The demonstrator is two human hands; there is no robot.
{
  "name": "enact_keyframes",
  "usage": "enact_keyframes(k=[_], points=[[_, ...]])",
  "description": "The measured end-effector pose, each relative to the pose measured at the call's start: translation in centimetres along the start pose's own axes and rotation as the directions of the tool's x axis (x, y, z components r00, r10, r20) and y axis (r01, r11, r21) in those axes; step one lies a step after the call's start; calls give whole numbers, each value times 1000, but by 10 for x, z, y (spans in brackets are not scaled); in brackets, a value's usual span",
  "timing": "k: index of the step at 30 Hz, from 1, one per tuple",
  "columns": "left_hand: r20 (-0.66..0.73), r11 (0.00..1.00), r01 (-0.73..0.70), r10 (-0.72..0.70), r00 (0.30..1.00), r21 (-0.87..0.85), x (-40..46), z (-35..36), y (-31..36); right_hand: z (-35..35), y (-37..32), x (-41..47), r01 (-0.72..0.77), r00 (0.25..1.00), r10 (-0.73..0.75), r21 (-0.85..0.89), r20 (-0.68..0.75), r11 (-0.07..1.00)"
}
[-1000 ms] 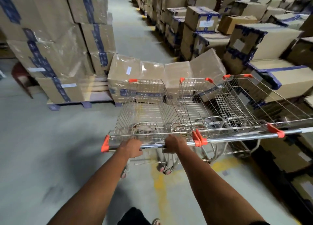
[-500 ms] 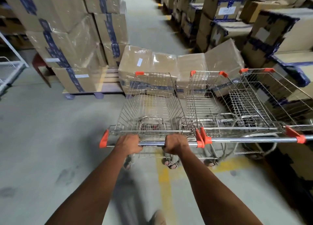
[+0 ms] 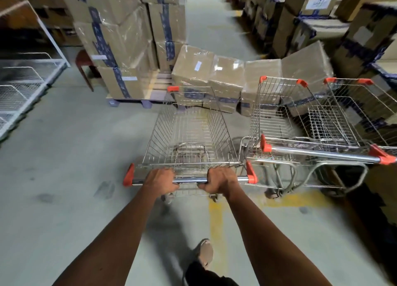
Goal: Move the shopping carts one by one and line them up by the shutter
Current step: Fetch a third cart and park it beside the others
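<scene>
Since a second ago, the wire shopping cart [image 3: 191,135] has pulled away from the two other carts [image 3: 318,133], and a gap now shows between its red-capped handle [image 3: 189,180] and theirs. It stands on the grey concrete floor [image 3: 64,167], a basket of thin silver mesh with a smooth chrome bar and red plastic corner guards. Both arms reach straight forward. Left hand [image 3: 161,182] and right hand [image 3: 221,181] each grip the bar, fingers curled over and round it, knuckles up. Just right of it, the parked carts sit side by side by a faded yellow floor line [image 3: 217,225]. Ahead lie tan cardboard boxes [image 3: 210,79] under glossy plastic wrap, with taller stacks banded in blue tape [image 3: 120,32] behind. A white wire rack [image 3: 23,85] stands far left.
</scene>
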State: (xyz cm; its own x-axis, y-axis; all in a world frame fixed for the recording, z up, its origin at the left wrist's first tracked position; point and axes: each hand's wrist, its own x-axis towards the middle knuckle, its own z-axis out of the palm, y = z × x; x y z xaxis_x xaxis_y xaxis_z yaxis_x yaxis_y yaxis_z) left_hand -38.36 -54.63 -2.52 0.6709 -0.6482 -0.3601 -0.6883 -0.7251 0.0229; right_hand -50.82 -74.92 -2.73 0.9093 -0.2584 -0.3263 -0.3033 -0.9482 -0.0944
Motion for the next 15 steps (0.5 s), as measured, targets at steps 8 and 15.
enact_keyframes(k=[8,15], points=[[31,994,108,-107,994,-33,-120,50,-8,36,-59,-88,103,994,-105,-105,-13,989],[-7,987,160,-160,987,19,-224,85,6,57,-96,-163,185,982,-177,-132,70,974]])
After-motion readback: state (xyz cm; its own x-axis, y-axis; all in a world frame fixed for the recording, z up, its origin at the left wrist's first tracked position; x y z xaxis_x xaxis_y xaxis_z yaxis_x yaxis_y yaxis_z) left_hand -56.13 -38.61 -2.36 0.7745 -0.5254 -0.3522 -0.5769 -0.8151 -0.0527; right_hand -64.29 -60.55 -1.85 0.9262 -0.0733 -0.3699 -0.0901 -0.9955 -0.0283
